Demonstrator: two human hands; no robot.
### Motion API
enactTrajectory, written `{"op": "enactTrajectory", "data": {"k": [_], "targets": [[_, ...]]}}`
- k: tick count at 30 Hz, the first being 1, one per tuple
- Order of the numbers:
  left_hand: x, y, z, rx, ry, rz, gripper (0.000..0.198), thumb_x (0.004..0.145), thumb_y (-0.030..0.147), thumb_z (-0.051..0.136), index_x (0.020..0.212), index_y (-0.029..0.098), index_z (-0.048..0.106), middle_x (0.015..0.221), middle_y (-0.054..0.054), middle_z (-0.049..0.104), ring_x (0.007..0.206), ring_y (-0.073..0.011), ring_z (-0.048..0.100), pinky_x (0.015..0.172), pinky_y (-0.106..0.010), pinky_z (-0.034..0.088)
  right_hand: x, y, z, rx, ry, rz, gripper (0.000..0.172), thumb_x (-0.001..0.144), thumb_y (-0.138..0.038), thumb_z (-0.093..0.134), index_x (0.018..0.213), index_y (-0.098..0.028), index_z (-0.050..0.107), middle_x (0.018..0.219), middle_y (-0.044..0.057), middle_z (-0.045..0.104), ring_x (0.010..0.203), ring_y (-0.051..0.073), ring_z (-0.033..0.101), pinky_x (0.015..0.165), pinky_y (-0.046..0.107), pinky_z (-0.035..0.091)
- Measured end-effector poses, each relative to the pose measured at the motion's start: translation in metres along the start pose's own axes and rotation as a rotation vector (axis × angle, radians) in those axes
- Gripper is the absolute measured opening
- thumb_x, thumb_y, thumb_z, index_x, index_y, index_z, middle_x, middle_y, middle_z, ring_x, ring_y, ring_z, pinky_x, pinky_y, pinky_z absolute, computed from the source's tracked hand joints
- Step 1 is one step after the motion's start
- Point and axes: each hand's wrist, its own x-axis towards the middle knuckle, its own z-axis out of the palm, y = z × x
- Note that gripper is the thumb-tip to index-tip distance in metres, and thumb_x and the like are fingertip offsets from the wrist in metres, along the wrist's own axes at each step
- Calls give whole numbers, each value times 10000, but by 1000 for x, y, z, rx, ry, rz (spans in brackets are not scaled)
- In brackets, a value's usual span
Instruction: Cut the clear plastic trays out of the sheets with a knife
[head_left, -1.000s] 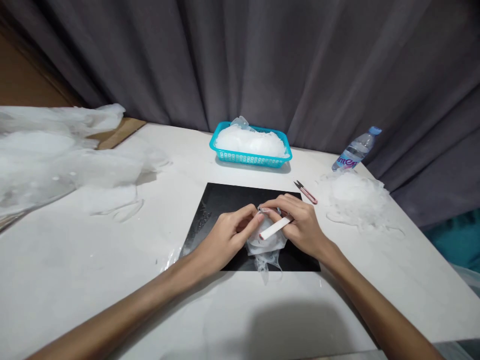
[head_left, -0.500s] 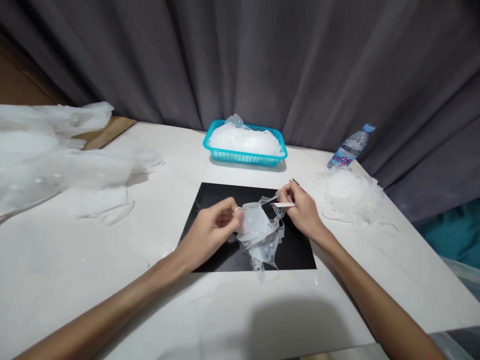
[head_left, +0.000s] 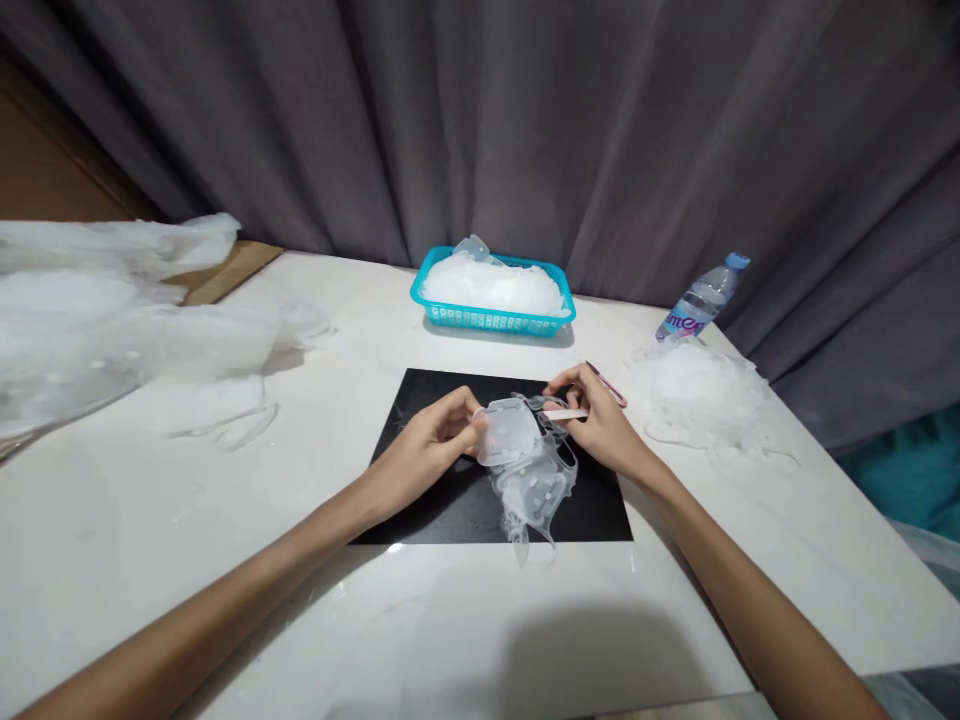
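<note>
My left hand (head_left: pixel 439 440) pinches the left edge of a translucent, rounded-square plastic-like piece (head_left: pixel 510 432). Frilly, see-through trimmings with small holes (head_left: pixel 534 488) hang from it over a black mat (head_left: pixel 442 510). On the other side, my right hand (head_left: pixel 596 415) is closed round a slim white tool (head_left: pixel 564 414), whose exact kind I cannot make out. Its fingertips touch a thin strand of the trimmings. A slender pink and dark pen-like thing (head_left: pixel 611 390) shows just behind the right hand; whether that hand touches it is unclear.
Beyond the mat stands a turquoise basket (head_left: pixel 491 322) filled with whitish translucent pieces. A water bottle (head_left: pixel 697 300) leans at the right, behind a heap of clear scraps (head_left: pixel 705 395). Translucent sheets (head_left: pixel 90 340) are piled at left by brown cardboard (head_left: pixel 232 272). A grey curtain (head_left: pixel 480 120) hangs behind.
The translucent piece has turned a little flatter to view, and its trimmings have shifted slightly right. My right fingers have moved a little left; the pen-like thing shows more.
</note>
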Motion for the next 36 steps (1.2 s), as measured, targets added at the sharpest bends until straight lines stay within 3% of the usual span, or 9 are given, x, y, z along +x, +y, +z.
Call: {"op": "enactTrajectory", "data": {"k": [2, 4, 9, 12, 16, 21, 26, 33, 36], "targets": [[1, 0, 2, -16, 1, -3, 302, 1000, 476, 623, 890, 208, 536, 842, 20, 616, 784, -149, 594, 750, -271, 518, -4, -9, 2, 11, 23, -50, 321, 938, -374, 672, 1206, -220, 583, 1145, 65, 657, 769, 157, 528, 751, 308, 444], [1, 0, 4, -68, 49, -19, 291, 985, 464, 627, 883, 209, 530, 797, 42, 562, 736, -128, 551, 717, -249, 504, -9, -17, 2, 27, 47, -60, 305, 965, -368, 659, 1221, -218, 588, 1143, 63, 642, 778, 157, 508, 774, 316, 437], [0, -2, 10, -318, 216, -135, 255, 893, 354, 702, 836, 208, 501, 686, 87, 466, 634, -82, 467, 638, -184, 429, -20, -28, 2, 64, -250, -12, 173, 966, -354, 696, 1093, -238, 675, 924, 7, 664, 817, 181, 536, 758, 314, 413], [0, -3, 12, -437, 252, -202, 349, 818, 355, 810, 859, 215, 493, 760, 69, 579, 731, -106, 586, 720, -217, 483, -25, -36, 6, 28, -247, -12, 100, 984, -330, 690, 1023, -244, 723, 910, 5, 653, 860, 185, 568, 781, 318, 415], [-2, -2, 16, -325, 180, -264, 428, 723, 346, 929, 926, 194, 584, 905, 9, 704, 868, -176, 683, 786, -269, 510, -30, -43, 8, 14, -249, -43, 149, 1048, -303, 602, 1036, -250, 741, 912, 12, 664, 877, 182, 602, 791, 318, 439], [-3, 3, 18, -301, 61, -238, 405, 755, 370, 907, 1023, 158, 690, 974, -30, 749, 903, -197, 695, 829, -288, 511, -25, -39, 0, -4, -286, -89, 135, 1026, -263, 634, 1052, -246, 765, 882, 8, 646, 845, 173, 626, 765, 310, 449], [-3, 6, 14, -219, -12, -229, 353, 760, 367, 891, 990, 157, 726, 924, -14, 737, 854, -175, 667, 777, -253, 478, -18, -29, 2, 43, -259, -102, 110, 966, -218, 678, 915, -220, 776, 818, 7, 684, 776, 165, 618, 713, 298, 440], [-3, 6, 15, -137, 6, -311, 369, 760, 450, 874, 935, 143, 767, 844, -21, 738, 749, -164, 630, 671, -241, 441, -23, -29, 10, -104, -220, -373, 97, 957, -171, 660, 881, -223, 690, 824, -6, 708, 761, 168, 533, 705, 299, 403], [-6, 5, 16, -117, -51, -345, 360, 781, 480, 850, 870, 139, 775, 780, -23, 735, 693, -155, 615, 631, -239, 428, -19, -26, 12, -260, -181, -329, 115, 918, -150, 639, 833, -227, 652, 839, 4, 714, 806, 193, 555, 726, 316, 392]]}}
